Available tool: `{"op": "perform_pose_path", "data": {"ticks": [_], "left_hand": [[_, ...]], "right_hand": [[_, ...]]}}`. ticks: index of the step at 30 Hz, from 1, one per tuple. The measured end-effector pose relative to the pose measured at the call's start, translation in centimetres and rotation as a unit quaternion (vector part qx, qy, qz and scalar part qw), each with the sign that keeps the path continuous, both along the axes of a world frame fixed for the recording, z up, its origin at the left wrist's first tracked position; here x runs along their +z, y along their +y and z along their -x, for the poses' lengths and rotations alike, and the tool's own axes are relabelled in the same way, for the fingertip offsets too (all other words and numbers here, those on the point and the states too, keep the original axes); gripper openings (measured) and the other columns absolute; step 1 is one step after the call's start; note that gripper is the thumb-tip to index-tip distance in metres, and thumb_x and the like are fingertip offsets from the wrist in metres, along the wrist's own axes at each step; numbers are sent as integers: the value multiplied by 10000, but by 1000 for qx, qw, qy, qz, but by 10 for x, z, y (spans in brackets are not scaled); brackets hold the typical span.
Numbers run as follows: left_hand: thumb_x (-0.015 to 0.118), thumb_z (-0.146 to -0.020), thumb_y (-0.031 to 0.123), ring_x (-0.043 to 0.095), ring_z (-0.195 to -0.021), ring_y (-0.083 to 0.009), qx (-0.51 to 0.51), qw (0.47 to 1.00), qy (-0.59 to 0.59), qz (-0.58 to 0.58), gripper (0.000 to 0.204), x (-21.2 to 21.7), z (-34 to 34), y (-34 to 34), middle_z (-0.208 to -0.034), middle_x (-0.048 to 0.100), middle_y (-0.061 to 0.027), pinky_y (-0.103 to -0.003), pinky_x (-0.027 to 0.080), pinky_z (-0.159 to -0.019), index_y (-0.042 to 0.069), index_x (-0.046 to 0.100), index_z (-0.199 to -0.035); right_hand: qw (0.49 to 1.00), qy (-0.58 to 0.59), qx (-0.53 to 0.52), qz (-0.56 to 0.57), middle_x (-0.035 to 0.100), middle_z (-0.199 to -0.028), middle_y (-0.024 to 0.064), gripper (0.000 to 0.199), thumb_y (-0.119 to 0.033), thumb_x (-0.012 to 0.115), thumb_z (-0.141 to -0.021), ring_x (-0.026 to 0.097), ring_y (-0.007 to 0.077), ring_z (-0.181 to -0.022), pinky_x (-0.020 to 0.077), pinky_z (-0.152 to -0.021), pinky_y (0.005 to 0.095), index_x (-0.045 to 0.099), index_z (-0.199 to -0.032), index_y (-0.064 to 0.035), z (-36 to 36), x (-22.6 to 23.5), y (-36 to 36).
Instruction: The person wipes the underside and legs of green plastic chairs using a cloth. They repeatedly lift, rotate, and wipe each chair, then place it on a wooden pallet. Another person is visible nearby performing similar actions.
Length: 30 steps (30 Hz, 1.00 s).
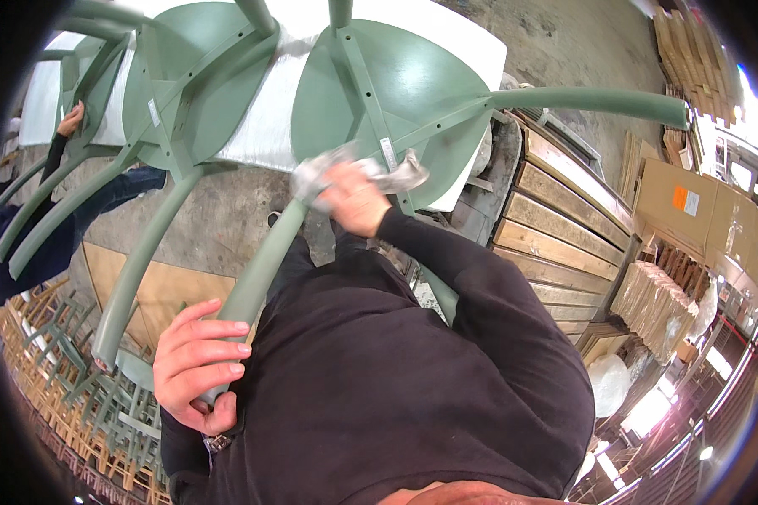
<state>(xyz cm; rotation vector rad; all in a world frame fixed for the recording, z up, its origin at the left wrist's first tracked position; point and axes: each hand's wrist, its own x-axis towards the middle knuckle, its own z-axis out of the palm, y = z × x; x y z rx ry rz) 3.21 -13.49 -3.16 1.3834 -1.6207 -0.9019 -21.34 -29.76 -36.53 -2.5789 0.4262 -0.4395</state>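
I view the right hand clutching a blurred cloth, apparently at the green chair leg's far end; left hand, half open, at its near end.

Grey concrete floor, wooden slats

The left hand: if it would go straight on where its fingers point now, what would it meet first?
Past the green chair leg that its fingers cross, the left hand would probably meet the person's dark top; the depth between them is unclear.
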Motion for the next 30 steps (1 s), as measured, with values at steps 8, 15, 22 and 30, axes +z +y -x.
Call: {"op": "perform_pose_path", "data": {"ticks": [8,15,22,30], "left_hand": [[675,-744,160,757,-938,-324,-18,998,36,52,256,-9,-9,3,-934,757,-93,-618,522,-974,74,706,-983],[657,-664,13,663,-613,-207,13,978,188,92,291,-27,4,9,-658,650,-34,-410,613,-763,26,759,-936],[645,-713,97,599,-521,-215,5,943,270,195,289,-45,5,10,-606,575,-56,-366,563,-605,-57,744,-936],[666,-712,132,564,-498,-223,49,928,302,215,328,-53,11,8,-611,552,-71,-337,448,-493,-86,733,-947]], "right_hand": [[982,58,-149,99,611,-1189,158,305,-111,690,-806,560,376,-1184,452,-1013,516,628,-1105,-108,65,31,-132],[981,146,3,126,585,-1247,179,334,-220,704,-841,512,362,-1239,410,-1053,536,661,-1158,-124,-8,27,-78],[908,221,76,349,619,-1270,86,193,-208,626,-832,528,285,-1242,358,-1114,452,760,-949,-130,-137,52,-226],[962,255,58,84,641,-1189,98,156,-238,704,-812,591,298,-1100,502,-952,444,776,-885,-120,-82,7,-74]]}}
